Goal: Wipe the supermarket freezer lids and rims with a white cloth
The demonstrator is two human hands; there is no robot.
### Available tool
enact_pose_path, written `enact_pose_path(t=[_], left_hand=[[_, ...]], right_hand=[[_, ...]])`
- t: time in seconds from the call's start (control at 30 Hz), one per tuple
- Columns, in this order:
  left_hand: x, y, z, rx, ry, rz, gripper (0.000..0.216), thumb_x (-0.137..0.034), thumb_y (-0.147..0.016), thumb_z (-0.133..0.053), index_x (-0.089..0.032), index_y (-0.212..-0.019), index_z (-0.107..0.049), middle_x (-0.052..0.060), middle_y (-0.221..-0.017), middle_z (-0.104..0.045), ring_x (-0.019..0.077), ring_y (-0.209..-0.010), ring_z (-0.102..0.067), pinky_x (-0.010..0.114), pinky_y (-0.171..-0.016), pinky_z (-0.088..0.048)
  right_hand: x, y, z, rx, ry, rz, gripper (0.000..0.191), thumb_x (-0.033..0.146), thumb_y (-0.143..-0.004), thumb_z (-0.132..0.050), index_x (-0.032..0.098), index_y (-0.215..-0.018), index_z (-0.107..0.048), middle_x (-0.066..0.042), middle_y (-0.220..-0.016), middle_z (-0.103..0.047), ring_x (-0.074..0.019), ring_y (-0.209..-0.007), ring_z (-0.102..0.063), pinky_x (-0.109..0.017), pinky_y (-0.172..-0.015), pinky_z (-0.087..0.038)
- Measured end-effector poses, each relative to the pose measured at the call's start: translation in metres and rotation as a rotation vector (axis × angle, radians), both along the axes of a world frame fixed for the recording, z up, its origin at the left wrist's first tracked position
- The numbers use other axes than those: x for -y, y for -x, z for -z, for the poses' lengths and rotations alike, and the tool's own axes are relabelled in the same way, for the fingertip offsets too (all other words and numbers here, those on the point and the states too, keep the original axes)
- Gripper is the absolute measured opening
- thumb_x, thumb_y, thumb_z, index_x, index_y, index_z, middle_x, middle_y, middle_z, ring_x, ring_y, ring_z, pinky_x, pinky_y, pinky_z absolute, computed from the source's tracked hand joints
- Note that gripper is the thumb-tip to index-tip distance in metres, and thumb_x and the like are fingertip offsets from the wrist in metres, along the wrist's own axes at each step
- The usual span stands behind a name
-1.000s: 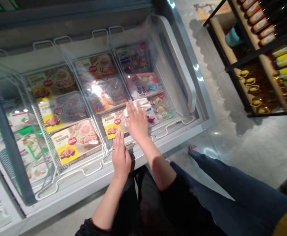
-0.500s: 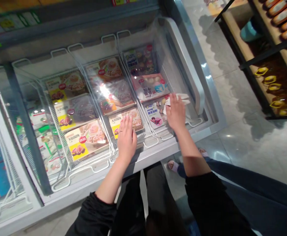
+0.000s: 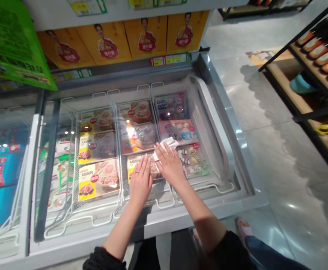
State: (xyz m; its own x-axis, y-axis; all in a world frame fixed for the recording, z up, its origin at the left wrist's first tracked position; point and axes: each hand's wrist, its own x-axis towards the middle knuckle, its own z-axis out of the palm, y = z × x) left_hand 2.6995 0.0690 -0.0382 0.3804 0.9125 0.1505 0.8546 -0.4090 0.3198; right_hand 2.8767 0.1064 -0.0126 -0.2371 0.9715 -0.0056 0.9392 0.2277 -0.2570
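Observation:
My right hand [image 3: 169, 165] is pressed over a white cloth [image 3: 170, 142] on the clear freezer lid [image 3: 205, 153]; folds of the cloth stick out past its fingertips. Close beside it, my left hand [image 3: 141, 179] lies flat on the lid with fingers stretched, a ring on one of them and nothing held. Beneath the glass, boxed frozen food [image 3: 99, 179] with yellow corners stands in wire baskets [image 3: 119, 198]. A pink packet [image 3: 177, 129] lies below the cloth, inside the freezer.
A grey raised handle [image 3: 216, 122] runs along the lid's right side. Yellow boxes [image 3: 145, 39] line a shelf above the freezer. A green sign [image 3: 14, 45] hangs at upper left. Another person's foot [image 3: 244, 228] is at the lower right, and a bottle rack [image 3: 301, 97] stands further right.
My right hand has slid left across the lid with the white cloth, from the right-hand basket to beside my left hand. The view has tilted up, showing the yellow boxes.

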Motion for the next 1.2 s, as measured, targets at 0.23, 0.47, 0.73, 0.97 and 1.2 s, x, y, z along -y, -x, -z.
enact_pose_path(t=[0.23,0.47,0.73,0.97,1.2], left_hand=[[-0.064,-0.027,-0.011,0.007,-0.034,-0.077,0.073,-0.009,-0.098,-0.045,-0.019,-0.169,-0.029,0.011,-0.171,-0.039,0.0265,-0.161,-0.033,0.050,-0.132,-0.035],[-0.097,-0.037,-0.002,0.044,-0.029,-0.212,0.066,-0.012,-0.101,-0.042,-0.020,-0.166,-0.036,0.011,-0.170,-0.043,0.0243,-0.160,-0.035,0.048,-0.133,-0.033],[-0.086,-0.035,-0.012,0.181,-0.075,-0.290,0.057,-0.027,-0.110,-0.027,-0.013,-0.165,-0.036,0.016,-0.170,-0.042,0.0236,-0.162,-0.031,0.045,-0.135,-0.028],[-0.087,-0.032,-0.013,0.255,-0.044,-0.425,0.060,-0.034,-0.112,-0.018,-0.013,-0.166,-0.034,0.017,-0.173,-0.034,0.0250,-0.165,-0.024,0.047,-0.136,-0.023],[-0.092,-0.030,-0.010,0.353,0.050,-0.496,0.057,-0.030,-0.112,-0.019,-0.024,-0.168,-0.030,0.009,-0.173,-0.036,0.0218,-0.164,-0.026,0.048,-0.137,-0.025]], right_hand=[[-0.050,-0.125,0.013,-0.013,-0.042,0.297,0.065,0.037,-0.107,-0.041,0.014,-0.167,-0.036,-0.011,-0.173,-0.037,-0.0346,-0.161,-0.031,-0.060,-0.129,-0.032],[-0.067,-0.116,0.016,-0.070,-0.099,0.402,0.066,0.033,-0.106,-0.039,0.015,-0.169,-0.030,-0.015,-0.174,-0.035,-0.0374,-0.162,-0.027,-0.068,-0.127,-0.028],[-0.071,0.014,0.009,-0.238,0.011,-0.293,0.051,0.024,-0.104,-0.048,0.015,-0.154,-0.057,-0.009,-0.167,-0.049,-0.0270,-0.163,-0.030,-0.052,-0.132,-0.031],[-0.109,-0.060,0.010,-0.186,-0.041,-0.146,0.058,0.026,-0.107,-0.046,0.017,-0.164,-0.043,-0.009,-0.170,-0.043,-0.0295,-0.160,-0.035,-0.054,-0.130,-0.032],[-0.152,-0.104,0.005,-0.020,-0.027,0.273,0.060,0.028,-0.108,-0.037,0.011,-0.166,-0.037,-0.013,-0.175,-0.033,-0.0382,-0.161,-0.028,-0.064,-0.129,-0.028]])
